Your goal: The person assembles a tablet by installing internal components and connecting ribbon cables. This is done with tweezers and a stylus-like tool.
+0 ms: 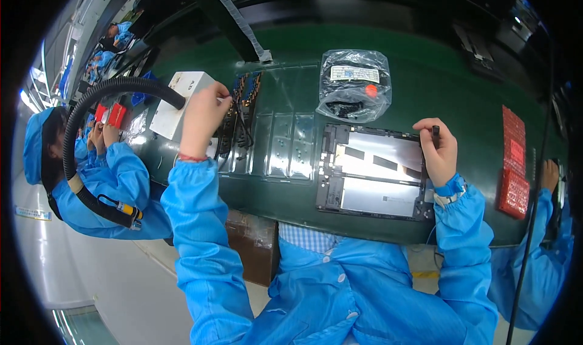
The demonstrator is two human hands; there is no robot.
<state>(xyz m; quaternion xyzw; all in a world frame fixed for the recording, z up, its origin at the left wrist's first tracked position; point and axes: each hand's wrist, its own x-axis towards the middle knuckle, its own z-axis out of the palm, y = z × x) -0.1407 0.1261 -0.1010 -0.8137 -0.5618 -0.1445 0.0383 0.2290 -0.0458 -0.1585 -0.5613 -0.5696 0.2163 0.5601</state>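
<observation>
My left hand (205, 115) reaches over the left part of a clear plastic tray (285, 180). Its fingertips are pinched together beside thin black cable-like strips (244, 132); one seems to be between them. My right hand (438, 150) is curled around a small dark stick-like tool (435, 130), of which only the end shows. That hand rests at the right edge of an opened tablet-like device (381, 194), which lies flat with silver panels and a black frame. Above the device lies a clear plastic bag (355, 62) of black parts, with a white label and an orange dot.
A black flexible hose (91, 93) arches to a white box (176, 105) at the left. Red bubble-wrap packs (515, 190) lie on the green table (467, 187) at the right. A co-worker in blue (103, 181) sits at the left; another person's hand (550, 176) works at far right.
</observation>
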